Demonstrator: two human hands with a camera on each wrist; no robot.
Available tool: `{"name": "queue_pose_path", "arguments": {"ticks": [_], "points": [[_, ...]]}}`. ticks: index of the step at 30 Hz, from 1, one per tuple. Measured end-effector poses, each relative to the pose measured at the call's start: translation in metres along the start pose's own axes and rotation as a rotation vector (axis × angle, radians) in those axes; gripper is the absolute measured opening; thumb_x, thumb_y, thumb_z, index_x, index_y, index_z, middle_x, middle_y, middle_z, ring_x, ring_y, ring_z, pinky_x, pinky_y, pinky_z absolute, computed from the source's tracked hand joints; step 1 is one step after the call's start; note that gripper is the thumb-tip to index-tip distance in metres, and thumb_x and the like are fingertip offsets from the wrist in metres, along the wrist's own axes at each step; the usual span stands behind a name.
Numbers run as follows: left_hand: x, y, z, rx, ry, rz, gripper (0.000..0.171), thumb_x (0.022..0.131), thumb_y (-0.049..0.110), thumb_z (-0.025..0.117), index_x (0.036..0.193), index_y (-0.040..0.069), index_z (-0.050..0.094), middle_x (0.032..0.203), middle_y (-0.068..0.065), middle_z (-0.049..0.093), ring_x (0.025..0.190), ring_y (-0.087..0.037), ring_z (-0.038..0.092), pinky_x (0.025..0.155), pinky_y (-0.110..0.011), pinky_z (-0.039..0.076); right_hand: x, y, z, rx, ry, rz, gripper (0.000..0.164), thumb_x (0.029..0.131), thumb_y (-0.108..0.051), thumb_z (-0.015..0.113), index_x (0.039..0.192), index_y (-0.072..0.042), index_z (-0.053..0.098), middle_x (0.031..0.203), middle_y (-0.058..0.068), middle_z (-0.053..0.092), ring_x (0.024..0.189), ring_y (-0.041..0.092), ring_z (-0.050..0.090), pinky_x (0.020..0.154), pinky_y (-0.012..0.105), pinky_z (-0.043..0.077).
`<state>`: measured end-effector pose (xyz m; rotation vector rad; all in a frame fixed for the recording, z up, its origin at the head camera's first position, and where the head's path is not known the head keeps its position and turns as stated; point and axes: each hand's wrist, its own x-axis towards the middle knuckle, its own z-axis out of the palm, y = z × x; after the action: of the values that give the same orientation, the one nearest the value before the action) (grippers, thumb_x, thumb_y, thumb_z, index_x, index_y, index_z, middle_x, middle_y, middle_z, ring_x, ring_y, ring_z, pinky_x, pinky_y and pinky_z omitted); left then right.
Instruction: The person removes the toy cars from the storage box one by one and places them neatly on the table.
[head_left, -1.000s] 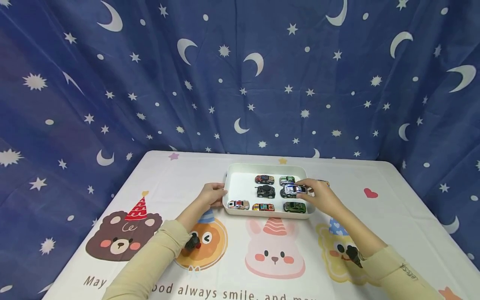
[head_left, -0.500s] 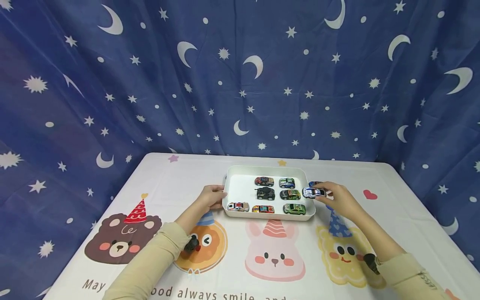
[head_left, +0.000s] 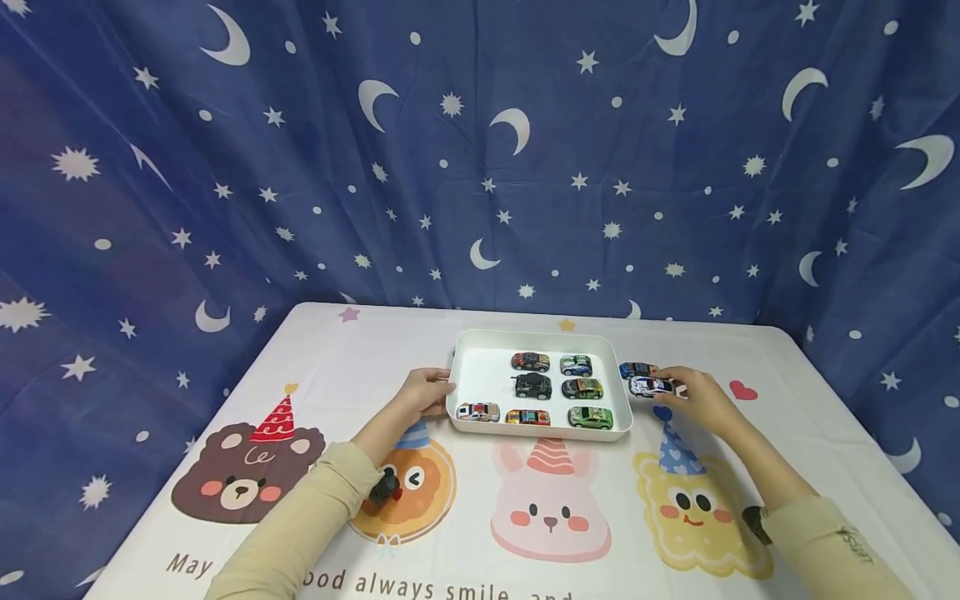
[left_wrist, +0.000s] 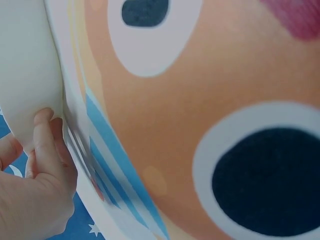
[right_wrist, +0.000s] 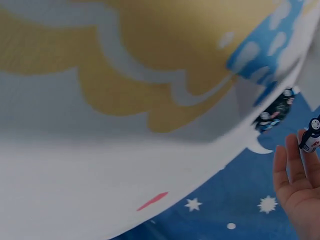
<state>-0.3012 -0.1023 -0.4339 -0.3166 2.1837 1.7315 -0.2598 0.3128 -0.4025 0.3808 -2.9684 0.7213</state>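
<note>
A white and blue toy car [head_left: 649, 386] is pinched in the fingers of my right hand [head_left: 697, 400], just outside the right wall of a white tray [head_left: 480, 375]. Part of that car [right_wrist: 312, 136] shows at the fingertips in the right wrist view. Right behind it stands a dark blue toy car [head_left: 636, 369] on the table. My left hand [head_left: 423, 392] grips the tray's left side; in the left wrist view its fingers [left_wrist: 44, 135] lie against the tray wall [left_wrist: 30, 65].
Several toy cars sit in the tray, among them a black one with a barrel-like rod [head_left: 532, 386], a green one [head_left: 590, 417] and a red and yellow one [head_left: 528, 417]. The tablecloth [head_left: 375, 342] has cartoon prints. A blue star-patterned curtain [head_left: 420, 167] hangs behind the table.
My right hand has carried the white and blue car rightward out of the tray, over its right wall, to beside the dark blue car. My left hand stays at the tray.
</note>
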Motion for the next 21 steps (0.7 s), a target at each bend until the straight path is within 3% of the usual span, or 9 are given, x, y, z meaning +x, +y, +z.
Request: {"name": "queue_pose_path", "arguments": {"ticks": [8,21], "points": [[-0.004,0.002,-0.001,-0.015,-0.012,0.014,0.04,0.092,0.006,0.057,0.131,0.001,0.052,0.117,-0.02,0.062,0.069,-0.009,0.063,0.065,-0.025,0.06,0.01,0.017,0.008,-0.049,-0.091,-0.017,0.033,0.085,-0.009,0.068,0.114,0.006,0.062,0.118,0.031,0.059,0.097,0.04,0.059,0.081,0.051,0.054],[-0.006,0.003,-0.001,-0.012,-0.006,0.01,0.039,0.092,0.008,0.057,0.131,0.001,0.052,0.117,-0.019,0.061,0.072,-0.01,0.064,0.065,-0.024,0.06,0.023,0.02,0.016,-0.101,-0.166,-0.036,0.033,0.083,-0.01,0.069,0.11,0.009,0.062,0.106,0.028,0.064,0.087,0.034,0.061,0.078,0.048,0.055]]}}
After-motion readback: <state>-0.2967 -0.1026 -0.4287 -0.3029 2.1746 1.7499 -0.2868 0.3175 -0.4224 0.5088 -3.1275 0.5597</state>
